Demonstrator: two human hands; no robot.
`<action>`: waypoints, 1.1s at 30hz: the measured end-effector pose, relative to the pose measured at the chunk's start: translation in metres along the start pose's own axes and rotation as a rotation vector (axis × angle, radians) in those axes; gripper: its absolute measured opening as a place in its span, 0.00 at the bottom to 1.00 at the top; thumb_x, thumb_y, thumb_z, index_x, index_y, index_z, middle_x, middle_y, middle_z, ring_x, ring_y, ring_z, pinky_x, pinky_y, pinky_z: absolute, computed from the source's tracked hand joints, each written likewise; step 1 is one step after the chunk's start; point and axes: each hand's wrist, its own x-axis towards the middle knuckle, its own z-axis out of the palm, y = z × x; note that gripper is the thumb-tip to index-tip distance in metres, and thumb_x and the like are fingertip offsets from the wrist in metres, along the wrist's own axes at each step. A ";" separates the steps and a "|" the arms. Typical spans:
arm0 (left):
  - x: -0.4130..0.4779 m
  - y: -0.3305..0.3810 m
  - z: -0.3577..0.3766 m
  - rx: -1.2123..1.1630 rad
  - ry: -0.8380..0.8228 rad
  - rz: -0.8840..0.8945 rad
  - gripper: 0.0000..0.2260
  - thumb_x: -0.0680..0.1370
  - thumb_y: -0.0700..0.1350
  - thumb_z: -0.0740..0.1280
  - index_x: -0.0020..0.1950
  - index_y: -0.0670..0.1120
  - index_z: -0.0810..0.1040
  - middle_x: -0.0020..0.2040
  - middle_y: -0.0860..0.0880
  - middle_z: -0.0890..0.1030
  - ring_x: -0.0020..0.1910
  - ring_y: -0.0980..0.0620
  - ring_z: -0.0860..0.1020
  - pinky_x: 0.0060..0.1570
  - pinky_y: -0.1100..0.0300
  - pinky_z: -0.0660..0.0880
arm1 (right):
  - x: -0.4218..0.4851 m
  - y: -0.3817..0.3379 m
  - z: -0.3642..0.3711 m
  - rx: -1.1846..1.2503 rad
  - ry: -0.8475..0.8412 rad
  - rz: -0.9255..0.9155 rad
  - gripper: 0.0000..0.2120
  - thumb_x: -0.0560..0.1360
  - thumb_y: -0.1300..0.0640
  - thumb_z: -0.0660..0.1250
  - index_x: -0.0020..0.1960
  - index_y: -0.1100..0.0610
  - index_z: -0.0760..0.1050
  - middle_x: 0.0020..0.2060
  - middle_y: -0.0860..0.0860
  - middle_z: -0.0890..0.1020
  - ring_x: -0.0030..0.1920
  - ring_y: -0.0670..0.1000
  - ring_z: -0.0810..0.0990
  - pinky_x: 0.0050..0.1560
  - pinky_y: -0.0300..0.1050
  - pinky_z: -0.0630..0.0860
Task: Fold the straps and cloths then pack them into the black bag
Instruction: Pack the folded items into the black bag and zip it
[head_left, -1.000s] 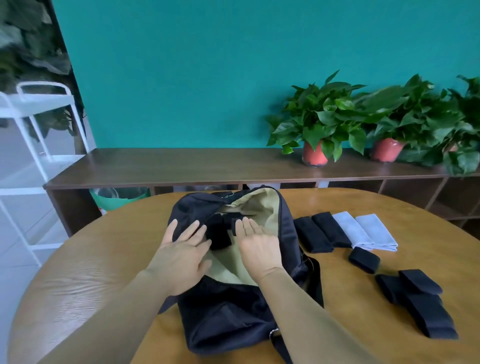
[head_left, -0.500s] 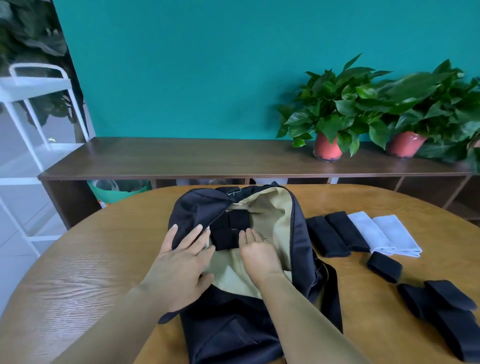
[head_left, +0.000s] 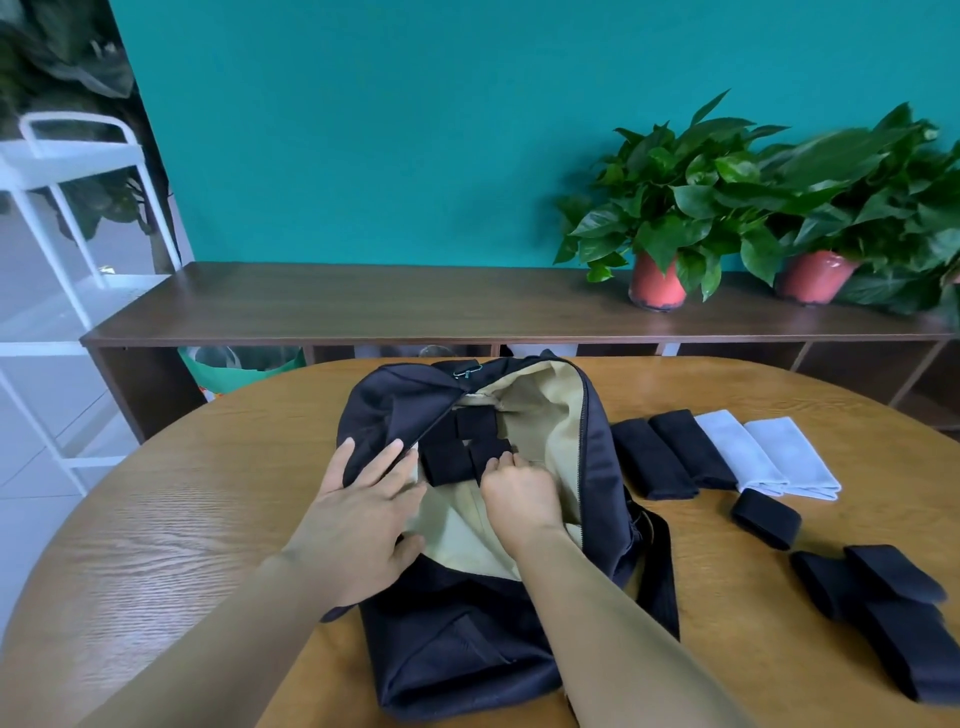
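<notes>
Black bag (head_left: 457, 649) lies mid-desk (head_left: 182, 519), mouth open toward 12 o'clock, tan lining showing. Packed straps (head_left: 457, 452), approx. four folded blocks, sit inside near the top.

L hand (head_left: 363, 514): open, fingers straight, flat on the bag's flap (head_left: 395, 410) at 9 o'clock of the opening, pinning it back. R hand (head_left: 519, 493): fingers bent, tips on the nearest block; pinch vs. plain push, cannot tell.

Step in hand, prob.: seating that block beside the others. To do it well, keep the L hand pinning the flap so the mouth stays wide. Slide the block flat along the lining, edges square w/ its neighbours, and press down so the fold doesn't spring. Pack tight toward 12 o'clock; plenty left to fit.

Waiting at 3 o'clock of the bag: two black cloths (head_left: 670, 457), then two pale cloths (head_left: 769, 457), all folded. One strap roll (head_left: 766, 517) and a strap pile (head_left: 893, 608) lie at 4 o'clock.

In the way: the bag's own shoulder strap (head_left: 660, 571) trails btw. bag and rolls, so a reach could snag it. The flap may flop shut if let go. Plants (head_left: 670, 208) on the shelf (head_left: 363, 306) behind are well apart.
</notes>
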 end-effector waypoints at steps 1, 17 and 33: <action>0.000 0.000 0.001 -0.001 0.001 0.002 0.24 0.70 0.60 0.56 0.56 0.51 0.82 0.66 0.48 0.77 0.68 0.48 0.72 0.68 0.41 0.48 | 0.001 0.000 0.001 0.011 -0.008 -0.008 0.14 0.42 0.61 0.76 0.25 0.58 0.76 0.22 0.53 0.75 0.24 0.51 0.75 0.22 0.36 0.65; 0.000 0.004 -0.019 0.018 -0.030 0.026 0.26 0.73 0.59 0.57 0.67 0.50 0.75 0.74 0.47 0.67 0.76 0.48 0.59 0.69 0.42 0.39 | -0.002 0.004 -0.020 -0.046 -0.113 -0.117 0.09 0.70 0.66 0.65 0.50 0.60 0.77 0.46 0.57 0.81 0.46 0.56 0.80 0.35 0.42 0.64; 0.005 0.012 -0.029 -0.042 -0.190 -0.013 0.27 0.80 0.59 0.53 0.78 0.53 0.55 0.79 0.51 0.44 0.76 0.52 0.36 0.69 0.42 0.28 | 0.007 0.007 -0.016 0.022 -0.093 -0.140 0.14 0.75 0.68 0.57 0.58 0.61 0.74 0.55 0.58 0.78 0.55 0.57 0.76 0.43 0.46 0.69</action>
